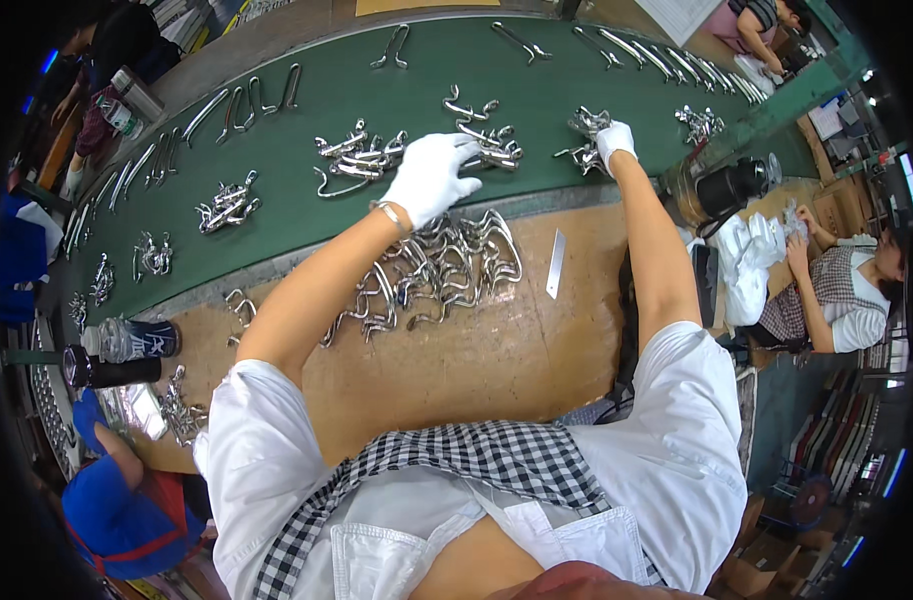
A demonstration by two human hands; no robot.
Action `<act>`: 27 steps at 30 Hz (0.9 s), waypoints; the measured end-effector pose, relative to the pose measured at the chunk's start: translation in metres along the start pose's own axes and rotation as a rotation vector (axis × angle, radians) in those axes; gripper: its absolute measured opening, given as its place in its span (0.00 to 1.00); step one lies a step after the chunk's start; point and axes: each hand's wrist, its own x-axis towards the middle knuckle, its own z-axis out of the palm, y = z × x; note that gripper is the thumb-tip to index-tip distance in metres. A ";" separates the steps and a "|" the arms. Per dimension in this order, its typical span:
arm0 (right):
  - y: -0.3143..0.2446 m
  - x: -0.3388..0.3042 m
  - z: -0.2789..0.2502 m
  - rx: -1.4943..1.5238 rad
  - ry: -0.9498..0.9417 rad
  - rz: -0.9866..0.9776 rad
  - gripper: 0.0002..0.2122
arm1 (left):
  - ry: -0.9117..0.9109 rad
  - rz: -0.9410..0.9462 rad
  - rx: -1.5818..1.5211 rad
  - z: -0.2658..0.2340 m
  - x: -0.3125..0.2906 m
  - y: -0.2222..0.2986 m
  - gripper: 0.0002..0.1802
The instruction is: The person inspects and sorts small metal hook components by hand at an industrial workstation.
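Note:
My left hand, in a white glove, reaches over the green conveyor belt. Its fingers are stretched out and apart, between a heap of shiny bent metal pieces and another group of metal pieces. Further right, my right hand, gloved too, has its fingers curled at a cluster of shiny metal pieces and grips some of them; the fingertips are partly hidden. Below my left hand, many curved metal pieces lie on the brown tabletop.
A flat metal strip lies on the tabletop. Long metal pieces line the belt's far side. Smaller heaps sit leftward. A black bottle stands at right, a clear jar at left. Co-workers sit around.

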 end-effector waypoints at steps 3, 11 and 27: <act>0.017 0.025 0.003 -0.148 0.079 -0.104 0.11 | -0.040 -0.014 0.099 0.017 0.023 0.001 0.34; -0.030 -0.005 0.033 -0.687 0.506 -0.356 0.15 | -0.269 -0.120 0.291 0.034 0.058 0.000 0.25; -0.082 -0.029 0.097 -0.708 -0.697 -0.846 0.13 | -0.229 -0.004 0.249 0.047 0.064 0.004 0.20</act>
